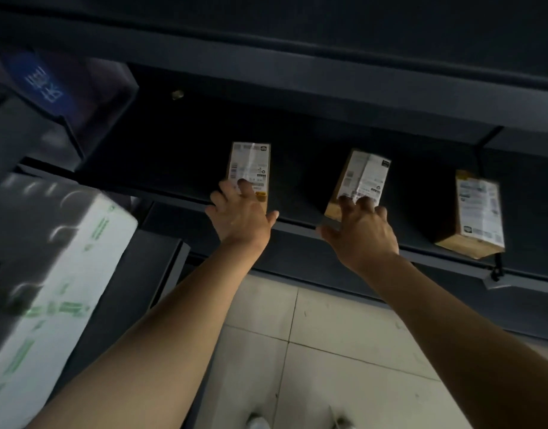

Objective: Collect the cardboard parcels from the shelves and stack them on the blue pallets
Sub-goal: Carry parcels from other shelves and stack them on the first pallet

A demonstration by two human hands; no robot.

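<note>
Head cam, looking down at a dark shelf (179,168) running across the frame from 9 to 3 o'clock. Lighting is poor and the left side is motion-blurred.

Three cardboard parcels lie flat on the shelf, each with a white shipping label on top, all well apart:
- left parcel (251,164), near centre, slightly toward 11 o'clock
- middle parcel (361,178), toward 2 o'clock, skewed with its far end tilted right
- right parcel (475,215), at 3 o'clock, near corner overhanging the shelf's front edge

Left hand (240,216): palm down on the near end of the left parcel. Fingers (245,185) are spread and resting on the label, thumb out to the right at the box's near corner. Contact, but no closed grasp visible.

Right hand (364,230): palm down on the near end of the middle parcel. Its fingers are bent over the near edge of the label, thumb splayed left below the box's corner. Cannot tell whether it actually has a grip; the underside is hidden.

Both forearms are bare, reaching up from 6 o'clock.

Other items:
- white box with green print (62,267) at 8 o'clock, blurred, in front of the shelving
- dark bin with a blue label (43,85) at 10 o'clock, text unreadable
- pale tiled floor (313,351) at 6 o'clock, shoe tips just in view at the bottom edge
</note>
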